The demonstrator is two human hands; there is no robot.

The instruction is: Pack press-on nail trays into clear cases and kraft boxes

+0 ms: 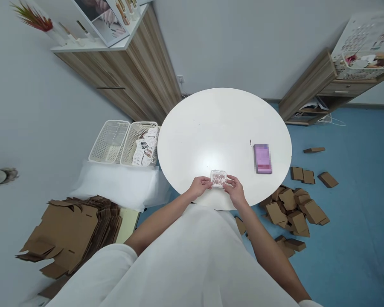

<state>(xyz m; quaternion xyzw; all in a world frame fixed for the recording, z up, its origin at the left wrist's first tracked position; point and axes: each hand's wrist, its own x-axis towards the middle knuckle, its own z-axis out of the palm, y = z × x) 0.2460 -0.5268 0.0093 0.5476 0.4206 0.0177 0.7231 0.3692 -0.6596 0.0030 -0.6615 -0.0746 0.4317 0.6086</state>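
Note:
A small clear case (218, 178) with rows of small reddish pieces inside is at the near edge of the round white table (224, 111). My left hand (199, 186) grips its left side between thumb and fingers. On the opposite side, my right hand (235, 189) holds the right edge, fingers at the top corner and thumb lower down. A purple box (263, 159), partly pixelated, lies to the right on the tabletop. A tiny dark item (250, 143) is just left of that box.
Two white baskets, one empty-looking (100, 147) and one with printed cards (144, 149), stand left of the table. Flattened cardboard (67, 234) is stacked at lower left. Small brown boxes (288, 199) lie heaped on the blue floor at right. Wooden cabinets (147, 64) stand behind.

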